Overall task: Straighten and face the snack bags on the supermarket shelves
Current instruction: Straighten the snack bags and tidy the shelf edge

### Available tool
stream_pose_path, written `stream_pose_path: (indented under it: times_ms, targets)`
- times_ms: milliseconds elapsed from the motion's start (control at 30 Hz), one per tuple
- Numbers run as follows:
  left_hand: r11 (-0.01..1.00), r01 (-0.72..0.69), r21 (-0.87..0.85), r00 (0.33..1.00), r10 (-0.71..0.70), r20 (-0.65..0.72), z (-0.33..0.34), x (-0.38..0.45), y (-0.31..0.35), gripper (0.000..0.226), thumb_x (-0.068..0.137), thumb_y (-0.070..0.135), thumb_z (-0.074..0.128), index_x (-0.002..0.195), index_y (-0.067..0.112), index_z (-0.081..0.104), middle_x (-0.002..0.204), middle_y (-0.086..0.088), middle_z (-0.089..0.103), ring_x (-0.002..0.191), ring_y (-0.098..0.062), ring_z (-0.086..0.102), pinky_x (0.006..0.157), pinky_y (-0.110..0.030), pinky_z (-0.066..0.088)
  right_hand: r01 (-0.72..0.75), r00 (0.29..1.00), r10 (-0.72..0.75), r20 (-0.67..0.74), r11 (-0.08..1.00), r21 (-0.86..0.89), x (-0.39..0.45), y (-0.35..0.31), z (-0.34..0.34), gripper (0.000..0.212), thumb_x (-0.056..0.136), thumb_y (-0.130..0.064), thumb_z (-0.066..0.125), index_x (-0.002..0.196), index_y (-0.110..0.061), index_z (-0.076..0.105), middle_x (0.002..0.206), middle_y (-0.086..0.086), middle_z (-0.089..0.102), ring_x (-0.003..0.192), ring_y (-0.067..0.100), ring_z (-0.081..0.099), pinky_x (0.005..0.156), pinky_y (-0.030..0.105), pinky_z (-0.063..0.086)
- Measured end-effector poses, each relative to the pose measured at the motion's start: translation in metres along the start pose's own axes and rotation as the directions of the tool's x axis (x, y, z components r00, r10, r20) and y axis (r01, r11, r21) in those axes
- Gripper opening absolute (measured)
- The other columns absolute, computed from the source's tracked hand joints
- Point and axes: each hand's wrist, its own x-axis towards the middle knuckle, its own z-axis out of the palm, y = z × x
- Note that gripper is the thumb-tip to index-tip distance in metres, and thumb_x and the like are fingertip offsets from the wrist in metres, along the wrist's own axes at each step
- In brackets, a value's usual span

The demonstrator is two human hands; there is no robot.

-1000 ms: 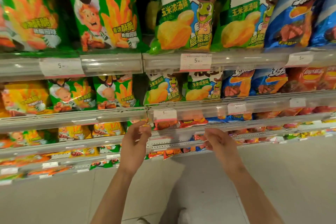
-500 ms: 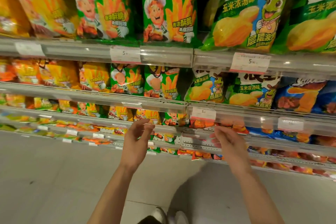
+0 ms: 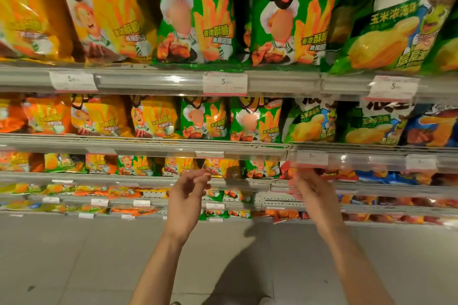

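1. Head view: my left hand [image 3: 185, 197] is raised before the third shelf [image 3: 99, 176], fingers loosely curled, grasping nothing I can make out; fingertips close to a yellow snack bag [image 3: 220, 167].
2. My right hand [image 3: 312, 194] is blurred at the shelf rail [image 3: 371, 187]; I cannot tell its grip.
3. Green snack bags [image 3: 292, 15] and yellow snack bags [image 3: 106, 15] stand upright, facing forward, on the upper shelves.
4. Price tags [image 3: 225, 83] sit in the rails.

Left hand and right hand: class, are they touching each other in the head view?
Apart. The head view shows the left hand and the right hand raised before the lower shelves, with shelf rail and bags plainly visible in the wide gap between them.
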Motion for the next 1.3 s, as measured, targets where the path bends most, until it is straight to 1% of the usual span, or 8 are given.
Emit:
stream_pose_path:
  times_ms: [100,267,467,633,833,967,1133,1300]
  targets:
    - [0.999,0.031,-0.013,0.999,-0.030,0.030,-0.052,0.012,-0.007,0.012,0.102,0.016,0.062,0.109,0.017,0.071,0.101,0.011,0.076,0.091,-0.002,0.073,0.082,-0.015,0.058,-0.048,0.997,0.049,-0.055,0.999,0.021,-0.026,-0.004,0.041,0.011,0.099,-0.030,0.065,0.091,-0.029,0.073,0.083,-0.013,0.078,0.077,0.008,0.073,0.071,0.021,0.054]
    - [0.998,0.054,-0.016,0.998,-0.053,0.036,-0.132,0.024,-0.017,0.014,0.102,0.013,0.059,0.109,0.019,0.070,0.097,0.017,0.077,0.087,-0.001,0.073,0.070,-0.013,0.055,-0.090,0.988,0.100,-0.118,0.992,0.088,-0.065,-0.008,0.099,0.014,0.099,-0.028,0.066,0.089,-0.028,0.077,0.083,-0.002,0.079,0.077,0.013,0.076,0.071,0.025,0.058]
    - [0.993,0.102,-0.054,0.994,-0.101,0.036,-0.172,0.026,-0.027,0.016,0.103,0.008,0.056,0.109,0.016,0.069,0.103,-0.006,0.075,0.088,-0.016,0.074,0.074,-0.016,0.057,-0.101,0.985,0.112,-0.132,0.991,0.091,-0.086,-0.013,0.138,0.029,0.101,-0.020,0.063,0.081,-0.034,0.078,0.081,-0.003,0.079,0.074,0.012,0.072,0.068,0.023,0.059]
    - [0.990,0.138,-0.032,0.989,-0.136,0.051,-0.166,0.029,-0.034,0.015,0.103,0.007,0.058,0.111,0.011,0.069,0.103,-0.003,0.074,0.094,-0.026,0.074,0.077,-0.018,0.058,-0.093,0.987,0.107,-0.122,0.989,0.115,-0.085,-0.015,0.143,0.031,0.102,-0.021,0.063,0.084,-0.040,0.080,0.084,-0.002,0.079,0.078,0.009,0.074,0.068,0.018,0.059]
    - [0.994,0.112,0.006,0.993,-0.112,0.033,-0.141,0.039,-0.037,0.015,0.101,0.009,0.061,0.102,0.021,0.070,0.098,-0.004,0.075,0.091,-0.024,0.073,0.076,-0.018,0.057,-0.110,0.986,0.125,-0.110,0.986,0.127,-0.061,0.004,0.142,0.012,0.100,-0.021,0.065,0.094,-0.020,0.076,0.082,-0.001,0.078,0.075,0.011,0.073,0.068,0.018,0.059]
    - [0.995,0.097,0.036,0.994,-0.099,0.045,-0.117,0.052,-0.049,0.013,0.101,0.012,0.061,0.105,0.021,0.070,0.096,-0.005,0.076,0.095,-0.024,0.073,0.090,-0.032,0.058,-0.105,0.988,0.118,-0.101,0.987,0.119,-0.036,0.024,0.144,0.011,0.099,-0.021,0.066,0.094,-0.021,0.075,0.082,-0.004,0.079,0.074,0.006,0.073,0.065,0.014,0.057]
    - [0.994,0.085,0.071,0.995,-0.089,0.054,-0.091,0.076,-0.077,0.012,0.101,0.015,0.061,0.108,0.020,0.070,0.100,-0.001,0.075,0.098,-0.023,0.072,0.094,-0.034,0.058,-0.087,0.995,0.091,-0.045,0.991,0.098,-0.007,0.055,0.161,0.009,0.101,-0.016,0.062,0.096,-0.017,0.070,0.091,0.013,0.077,0.084,0.027,0.073,0.080,0.036,0.058]
    - [0.993,0.029,0.114,0.995,-0.040,0.096,-0.066,0.104,-0.122,0.011,0.101,0.014,0.061,0.104,0.021,0.069,0.097,0.007,0.075,0.095,-0.021,0.072,0.089,-0.032,0.058,-0.094,0.994,0.099,-0.046,0.991,0.100,0.014,0.094,0.179,0.011,0.099,-0.016,0.066,0.090,-0.019,0.071,0.077,-0.006,0.075,0.072,0.003,0.071,0.067,0.013,0.054]
